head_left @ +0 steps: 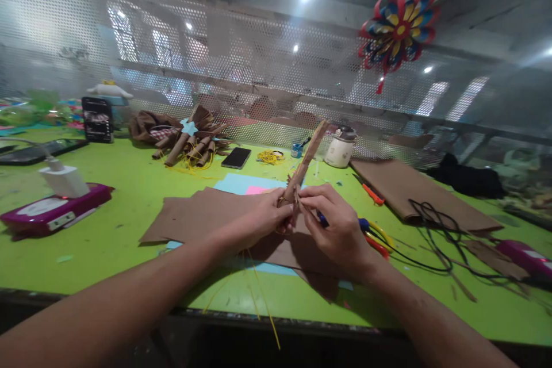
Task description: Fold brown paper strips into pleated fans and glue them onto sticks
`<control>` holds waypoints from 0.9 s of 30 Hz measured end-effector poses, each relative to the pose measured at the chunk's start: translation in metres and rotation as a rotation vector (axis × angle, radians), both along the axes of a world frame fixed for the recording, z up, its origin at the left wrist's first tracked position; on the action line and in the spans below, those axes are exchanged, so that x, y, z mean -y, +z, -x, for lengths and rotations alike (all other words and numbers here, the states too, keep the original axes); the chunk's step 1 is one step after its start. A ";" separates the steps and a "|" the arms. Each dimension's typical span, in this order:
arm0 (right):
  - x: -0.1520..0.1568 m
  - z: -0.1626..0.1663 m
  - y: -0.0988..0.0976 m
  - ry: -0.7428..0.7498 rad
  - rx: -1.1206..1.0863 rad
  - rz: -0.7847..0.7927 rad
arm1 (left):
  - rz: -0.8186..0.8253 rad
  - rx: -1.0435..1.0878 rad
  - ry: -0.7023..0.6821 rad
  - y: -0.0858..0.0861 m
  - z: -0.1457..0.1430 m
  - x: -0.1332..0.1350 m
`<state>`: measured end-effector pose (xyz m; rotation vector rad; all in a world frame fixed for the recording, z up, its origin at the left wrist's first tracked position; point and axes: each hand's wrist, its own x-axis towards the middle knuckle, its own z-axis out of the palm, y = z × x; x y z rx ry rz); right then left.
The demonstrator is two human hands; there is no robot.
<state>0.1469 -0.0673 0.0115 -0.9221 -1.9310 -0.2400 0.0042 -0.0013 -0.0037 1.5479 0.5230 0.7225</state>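
Observation:
A rolled brown paper tube (pixel 311 152) tilts up and to the right above the table, its lower end in my left hand (pixel 264 215), whose fingers are closed around it. Yellow strings (pixel 264 302) hang below that hand, past the table's front edge. My right hand (pixel 334 224) pinches a small bit of brown paper at the tube's lower right side; its exact shape is partly hidden by the fingers. Beneath both hands lie flat brown paper sheets (pixel 190 218), with light blue paper (pixel 235 182) and a pink piece (pixel 257 190) showing behind them.
Several finished paper rolls (pixel 176 149) lie at the back left. Behind my right hand are pliers (pixel 379 238) with coloured handles. An orange cutter (pixel 373 194), folded brown paper (pixel 414 190) and black cable (pixel 446 230) lie right; a purple power strip (pixel 92 200) sits left.

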 end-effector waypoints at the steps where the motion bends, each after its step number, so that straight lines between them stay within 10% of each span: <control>1: 0.000 0.001 -0.002 -0.003 -0.001 -0.004 | 0.000 0.000 0.006 0.000 0.000 0.000; 27: -0.001 0.007 -0.014 -0.045 -0.009 -0.028 | 0.003 0.034 -0.020 -0.001 0.000 0.001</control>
